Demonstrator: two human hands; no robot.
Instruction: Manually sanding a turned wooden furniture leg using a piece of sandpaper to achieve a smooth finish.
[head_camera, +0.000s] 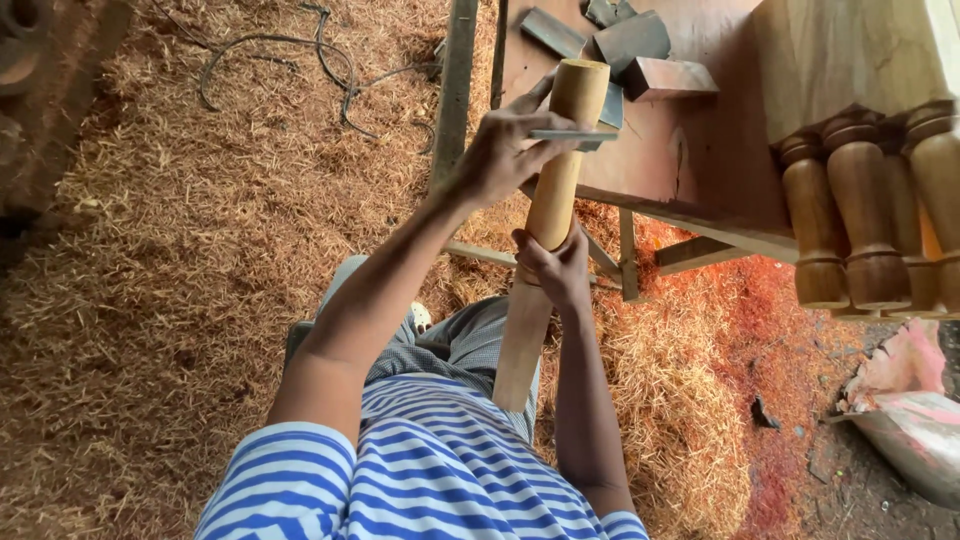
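Note:
A long round wooden post (553, 190) rises at a slant from my lap toward the workbench. My right hand (555, 268) grips it around the middle. My left hand (503, 147) holds a thin flat metal blade (573, 135) pressed crosswise against the post's upper part, just below its round end. I wear a blue and white striped shirt, and my knees show under the post.
A reddish wooden workbench (660, 150) stands ahead with several dark metal pieces (632, 42) on it. Turned wooden legs (862, 215) hang at the right. Wood shavings (170, 270) cover the floor; a cable (320, 65) lies at the back.

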